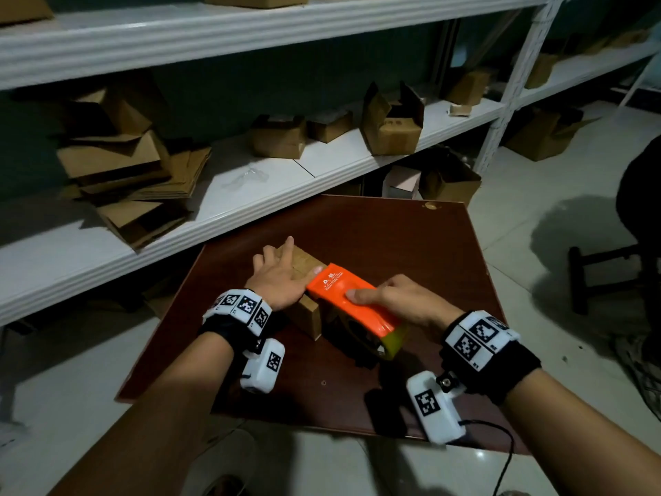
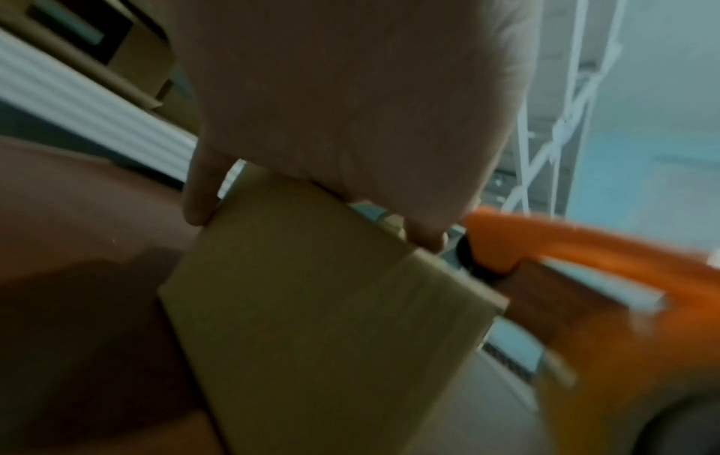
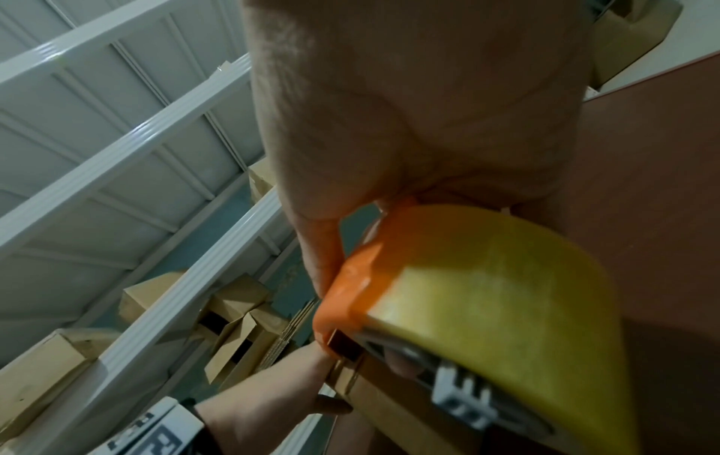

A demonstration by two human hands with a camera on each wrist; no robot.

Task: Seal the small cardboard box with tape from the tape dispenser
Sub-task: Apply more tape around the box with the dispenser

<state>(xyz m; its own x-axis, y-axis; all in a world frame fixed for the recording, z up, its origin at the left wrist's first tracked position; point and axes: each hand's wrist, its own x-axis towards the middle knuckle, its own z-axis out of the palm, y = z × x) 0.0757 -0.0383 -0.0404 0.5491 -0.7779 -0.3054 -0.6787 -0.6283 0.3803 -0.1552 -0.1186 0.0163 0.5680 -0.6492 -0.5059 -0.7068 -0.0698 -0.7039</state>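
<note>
The small cardboard box (image 1: 309,317) stands on the dark red-brown table (image 1: 393,238), near its middle. My left hand (image 1: 282,277) lies flat on the box top, fingers straight and spread, pressing it down. In the left wrist view the palm (image 2: 350,107) covers the top edge of the box (image 2: 311,308). My right hand (image 1: 397,298) grips the orange tape dispenser (image 1: 343,295), whose front end rests on the box top beside my left thumb. Its yellowish tape roll (image 3: 506,292) hangs off the box's near right side. The strip of tape itself is hidden.
White metal shelving (image 1: 250,187) runs behind and left of the table, loaded with flattened cartons (image 1: 143,180) and open cardboard boxes (image 1: 393,123). More boxes (image 1: 447,180) sit on the tiled floor. A dark stool (image 1: 608,273) and a person's leg (image 1: 640,195) are at the right.
</note>
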